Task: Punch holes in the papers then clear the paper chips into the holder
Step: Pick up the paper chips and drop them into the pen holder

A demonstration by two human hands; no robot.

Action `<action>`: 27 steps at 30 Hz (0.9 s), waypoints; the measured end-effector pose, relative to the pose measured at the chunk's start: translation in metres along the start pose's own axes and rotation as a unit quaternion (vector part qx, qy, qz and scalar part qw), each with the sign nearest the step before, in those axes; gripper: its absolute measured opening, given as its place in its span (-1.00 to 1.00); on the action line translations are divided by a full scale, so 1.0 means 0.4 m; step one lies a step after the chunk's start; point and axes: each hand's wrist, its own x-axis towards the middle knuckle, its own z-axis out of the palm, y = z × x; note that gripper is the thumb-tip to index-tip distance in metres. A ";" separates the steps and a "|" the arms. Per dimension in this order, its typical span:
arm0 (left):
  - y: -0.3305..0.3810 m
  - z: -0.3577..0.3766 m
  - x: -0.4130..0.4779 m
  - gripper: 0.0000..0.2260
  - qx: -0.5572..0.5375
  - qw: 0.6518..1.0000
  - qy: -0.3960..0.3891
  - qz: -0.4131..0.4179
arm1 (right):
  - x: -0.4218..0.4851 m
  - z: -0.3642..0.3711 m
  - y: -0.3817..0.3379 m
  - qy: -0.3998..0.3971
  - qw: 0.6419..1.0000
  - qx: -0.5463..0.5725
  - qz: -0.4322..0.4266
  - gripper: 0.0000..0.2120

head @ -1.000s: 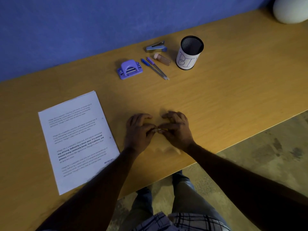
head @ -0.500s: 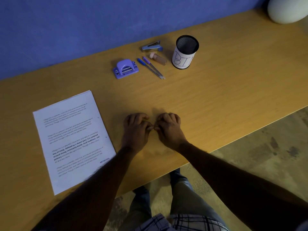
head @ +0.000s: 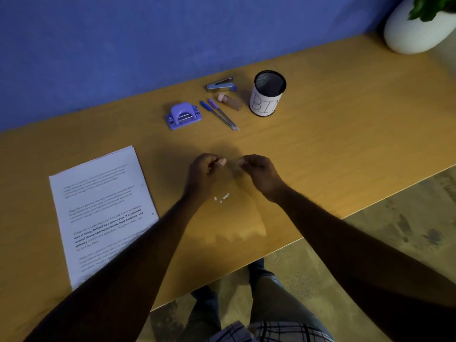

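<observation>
Since half a second ago the left hand [head: 206,166] and right hand [head: 259,170] have parted and lifted, each curled shut, whether on anything I cannot tell. About five paper chips [head: 222,197] lie on the table [head: 345,144] between the forearms; far side: one holder [head: 269,93], one hole punch [head: 183,116], two pens [head: 219,114], one stapler [head: 220,84]; papers [head: 98,206] left, partly under the left forearm

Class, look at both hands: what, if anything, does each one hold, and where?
It cannot be told: the left hand and right hand are curled with fingertips pinched, contents hidden.
</observation>
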 end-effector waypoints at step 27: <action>0.361 0.147 0.577 -0.83 0.319 0.932 -0.137 0.103 | 0.478 -0.353 -0.329 0.028 0.845 -0.517 -0.133 -0.78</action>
